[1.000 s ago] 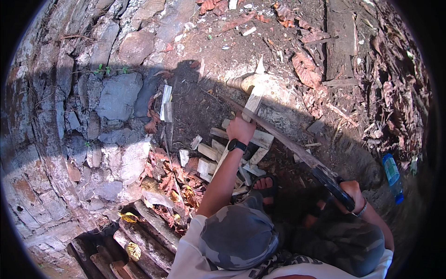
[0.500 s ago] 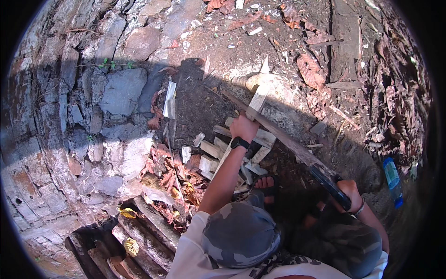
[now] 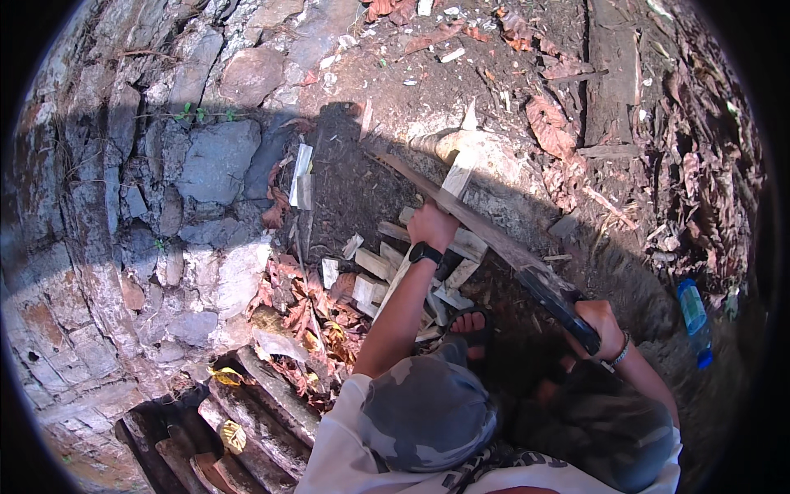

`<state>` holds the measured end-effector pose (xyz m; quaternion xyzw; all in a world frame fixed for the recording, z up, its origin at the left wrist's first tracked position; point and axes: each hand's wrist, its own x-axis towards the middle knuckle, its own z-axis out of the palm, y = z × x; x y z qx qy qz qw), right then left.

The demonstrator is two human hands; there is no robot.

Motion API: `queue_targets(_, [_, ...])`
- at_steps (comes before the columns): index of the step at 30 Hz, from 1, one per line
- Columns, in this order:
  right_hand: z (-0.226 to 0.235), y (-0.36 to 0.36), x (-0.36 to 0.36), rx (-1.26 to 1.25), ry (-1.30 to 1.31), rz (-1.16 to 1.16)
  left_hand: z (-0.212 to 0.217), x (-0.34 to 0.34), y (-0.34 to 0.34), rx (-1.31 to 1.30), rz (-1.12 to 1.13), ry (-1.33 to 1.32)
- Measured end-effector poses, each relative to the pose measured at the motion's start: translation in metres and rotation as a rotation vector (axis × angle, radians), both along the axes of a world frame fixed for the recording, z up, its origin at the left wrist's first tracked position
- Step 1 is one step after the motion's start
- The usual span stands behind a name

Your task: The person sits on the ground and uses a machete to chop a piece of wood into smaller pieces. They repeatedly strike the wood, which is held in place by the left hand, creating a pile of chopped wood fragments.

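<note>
My right hand (image 3: 601, 328) is closed around the black handle of a handsaw (image 3: 485, 228). The saw's brown, rusty-looking blade runs up and to the left, crossing a pale wooden strip (image 3: 461, 171) just beyond my left hand. My left hand (image 3: 431, 226), with a dark watch at its wrist, grips that strip. The strip's far part lies at a sunlit, pale stump-like block (image 3: 502, 156). Short cut wood pieces (image 3: 377, 265) lie heaped under and beside my left forearm. The blade's teeth and the depth of any cut cannot be made out.
Rough stonework (image 3: 220, 160) fills the left side. Dry leaves (image 3: 309, 317) lie near the wood heap. Long brown curved pieces (image 3: 263, 416) are stacked at the lower left. A clear bottle with a blue cap (image 3: 694, 317) lies at the right. My sandaled foot (image 3: 471, 325) is close below.
My right hand has pushed the saw up and to the left, so the blade reaches farther past the strip. My left hand and the strip stay in place.
</note>
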<state>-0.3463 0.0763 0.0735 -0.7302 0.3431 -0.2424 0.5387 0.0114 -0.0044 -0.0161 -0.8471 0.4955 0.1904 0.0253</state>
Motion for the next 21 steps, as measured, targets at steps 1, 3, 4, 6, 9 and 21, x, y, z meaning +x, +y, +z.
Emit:
queue_targets(1, [-0.006,0.015,-0.032,-0.024,0.038,0.065,0.001,-0.004,-0.002,-0.028,0.010,0.007])
queue_targets(3, [-0.017,0.056,-0.077,-0.005,0.097,-0.049,0.003,-0.009,-0.002,-0.069,0.033,0.015])
queue_targets(4, [-0.002,0.048,-0.069,-0.008,0.083,-0.016,0.003,-0.007,-0.002,-0.064,0.031,0.015])
queue_targets(6, [0.012,0.033,-0.054,0.015,0.009,-0.013,0.002,-0.007,-0.002,-0.059,0.015,0.020])
queue_targets(9, [-0.001,0.003,-0.011,-0.011,0.060,0.023,-0.004,-0.003,0.000,-0.026,-0.004,0.019])
queue_targets(21, [0.002,0.054,-0.087,-0.081,0.143,0.006,0.008,-0.009,-0.003,-0.049,0.041,0.047])
